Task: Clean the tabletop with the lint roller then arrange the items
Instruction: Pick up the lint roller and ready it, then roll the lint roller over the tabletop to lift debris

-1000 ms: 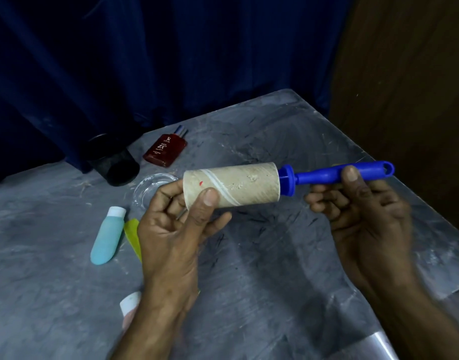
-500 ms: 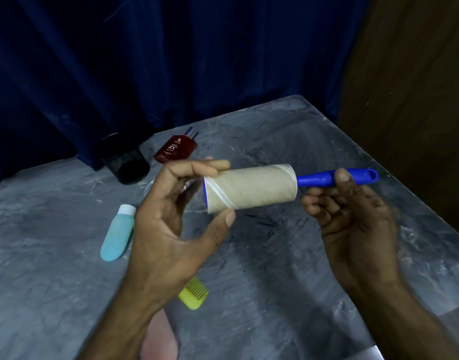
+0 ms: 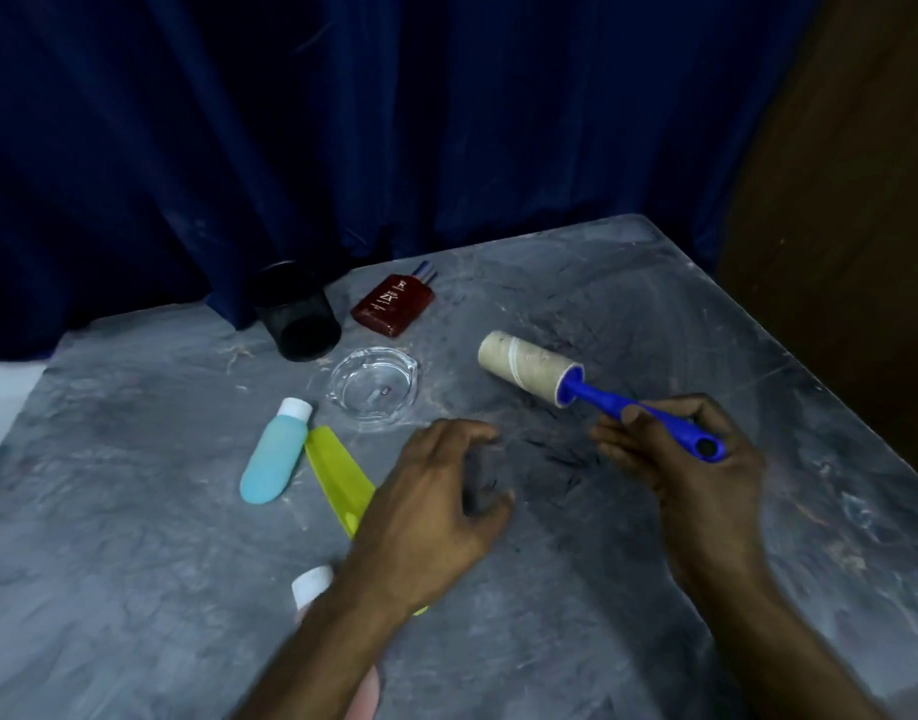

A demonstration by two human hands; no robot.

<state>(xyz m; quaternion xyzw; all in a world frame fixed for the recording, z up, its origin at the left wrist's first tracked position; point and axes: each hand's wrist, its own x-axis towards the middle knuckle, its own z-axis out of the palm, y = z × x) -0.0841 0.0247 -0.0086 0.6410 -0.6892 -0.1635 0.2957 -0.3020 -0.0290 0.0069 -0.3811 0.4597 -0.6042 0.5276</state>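
Note:
My right hand (image 3: 690, 459) grips the blue handle of the lint roller (image 3: 529, 374), whose beige roll points away to the upper left and sits low over the grey tabletop (image 3: 628, 589). My left hand (image 3: 436, 506) hovers over the middle of the table with fingers loosely curled and nothing in it. Dark hairs and lint (image 3: 560, 457) lie on the surface between the two hands. A light-blue bottle with a white cap (image 3: 275, 454), a yellow-green comb (image 3: 337, 472), a clear glass ashtray (image 3: 373, 387), a dark red flat bottle (image 3: 394, 304) and a black cup on its side (image 3: 301, 319) lie to the left.
A white-capped pink bottle (image 3: 316, 584) peeks out under my left forearm. A dark blue curtain (image 3: 394, 122) hangs behind the table. The table's right edge (image 3: 810, 371) runs diagonally, with a brown wall (image 3: 862, 200) beyond it.
My left hand has let go of the roll and dropped toward the table. My right hand has swung the roller down and away, from held level in the air to low over the tabletop.

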